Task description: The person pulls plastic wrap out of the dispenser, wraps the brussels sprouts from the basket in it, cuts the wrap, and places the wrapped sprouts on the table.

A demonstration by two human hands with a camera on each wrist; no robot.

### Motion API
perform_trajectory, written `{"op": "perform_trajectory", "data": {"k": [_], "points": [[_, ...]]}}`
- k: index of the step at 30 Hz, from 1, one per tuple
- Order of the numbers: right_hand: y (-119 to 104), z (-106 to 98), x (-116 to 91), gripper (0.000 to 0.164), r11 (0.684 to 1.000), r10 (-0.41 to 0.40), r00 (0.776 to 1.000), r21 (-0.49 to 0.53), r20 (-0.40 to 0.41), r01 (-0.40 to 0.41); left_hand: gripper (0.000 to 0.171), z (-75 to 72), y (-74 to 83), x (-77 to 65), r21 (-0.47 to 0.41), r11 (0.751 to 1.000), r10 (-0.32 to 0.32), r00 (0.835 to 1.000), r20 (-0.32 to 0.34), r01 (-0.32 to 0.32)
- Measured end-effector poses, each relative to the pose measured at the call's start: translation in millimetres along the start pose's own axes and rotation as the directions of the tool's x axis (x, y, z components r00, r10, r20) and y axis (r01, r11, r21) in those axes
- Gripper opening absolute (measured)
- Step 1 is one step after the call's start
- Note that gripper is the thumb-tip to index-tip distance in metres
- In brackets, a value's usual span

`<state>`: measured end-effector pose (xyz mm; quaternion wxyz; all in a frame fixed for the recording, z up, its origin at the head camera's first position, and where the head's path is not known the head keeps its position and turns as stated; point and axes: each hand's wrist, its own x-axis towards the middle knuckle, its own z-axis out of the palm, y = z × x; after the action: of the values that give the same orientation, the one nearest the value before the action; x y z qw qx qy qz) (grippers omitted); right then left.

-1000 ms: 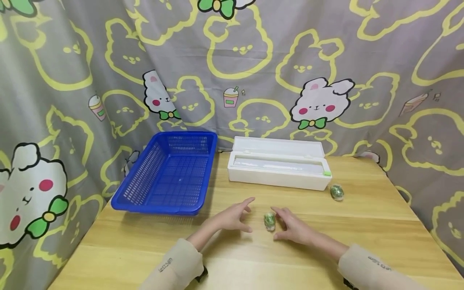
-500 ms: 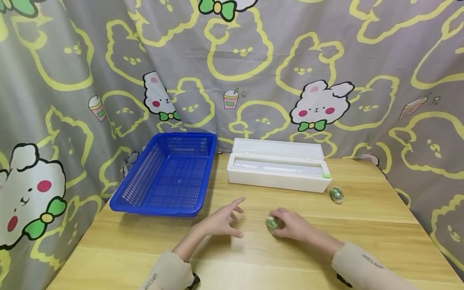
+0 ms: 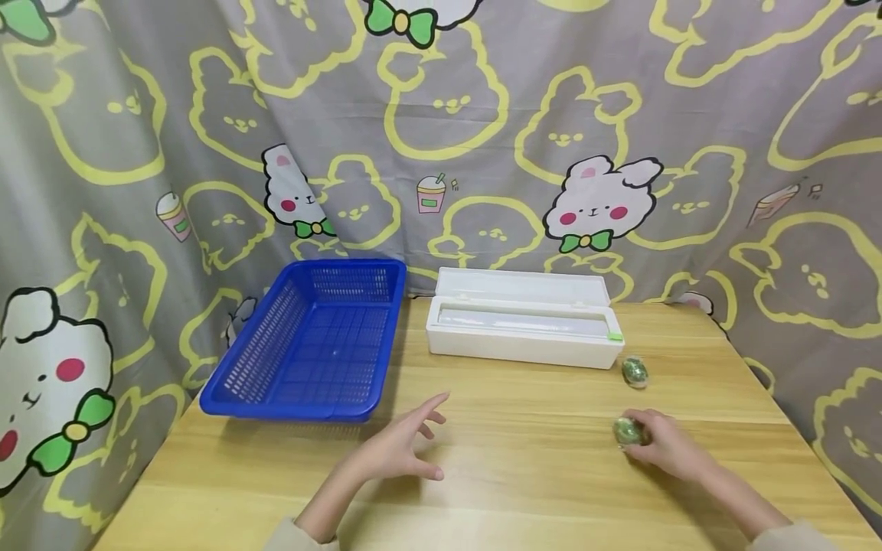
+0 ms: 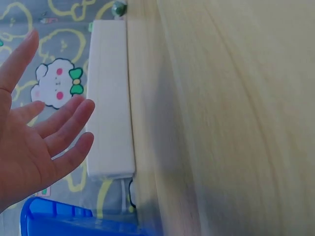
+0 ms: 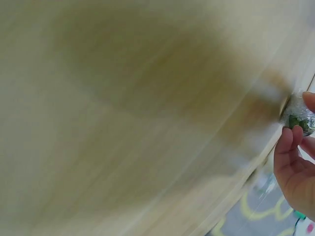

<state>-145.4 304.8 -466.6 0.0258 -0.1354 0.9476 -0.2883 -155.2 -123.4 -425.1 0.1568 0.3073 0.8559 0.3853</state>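
My right hand (image 3: 667, 445) pinches a small green bundle wrapped in clear film (image 3: 625, 431) between thumb and fingers, over the right part of the table. In the right wrist view, the film-wrapped bundle (image 5: 298, 118) shows at the right edge, crinkled and shiny with dark green inside. Just behind it, a second film-wrapped green bundle (image 3: 635, 372) lies on the wood. My left hand (image 3: 400, 448) hovers in front of the blue basket, fingers spread and holding nothing. The left wrist view also shows that hand (image 4: 42, 142) with its fingers loosely extended.
A white cling film dispenser (image 3: 524, 346) with raised lid and green slider stands at the back of the wooden table (image 3: 510, 474). To the left sits a blue perforated basket (image 3: 303, 417), with nothing visible inside. A patterned curtain (image 3: 475, 176) hangs behind.
My right hand has closed its fingers on the nearer bundle and carried it rightward, close to the second one. The left hand has drifted slightly left and toward me.
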Motion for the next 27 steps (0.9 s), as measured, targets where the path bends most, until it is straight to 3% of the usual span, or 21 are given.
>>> {"op": "perform_trajectory", "data": {"k": [6,16,23,27], "points": [[24,-16,1,0.045,0.994,0.048,0.994,-0.089,-0.102,-0.057,0.093,-1.5,-2.8,-8.0,-0.021,1.000,0.007,0.999,-0.040,-0.007],[36,-31,0,0.054,0.983,0.154,0.981,-0.087,-0.117,-0.165,0.076,-1.7,-3.1,-8.4,-0.076,0.997,0.019,0.997,-0.068,-0.024],[35,-37,1,0.060,0.995,0.097,0.989,-0.017,-0.115,-0.099,0.067,-5.4,0.6,-9.8,-0.135,0.990,0.010,0.988,-0.151,-0.031],[24,-43,-1,0.051,0.999,0.037,0.982,-0.029,-0.188,-0.043,0.069,-7.7,5.6,-14.1,-0.070,0.996,0.042,0.967,-0.252,-0.062]]}}
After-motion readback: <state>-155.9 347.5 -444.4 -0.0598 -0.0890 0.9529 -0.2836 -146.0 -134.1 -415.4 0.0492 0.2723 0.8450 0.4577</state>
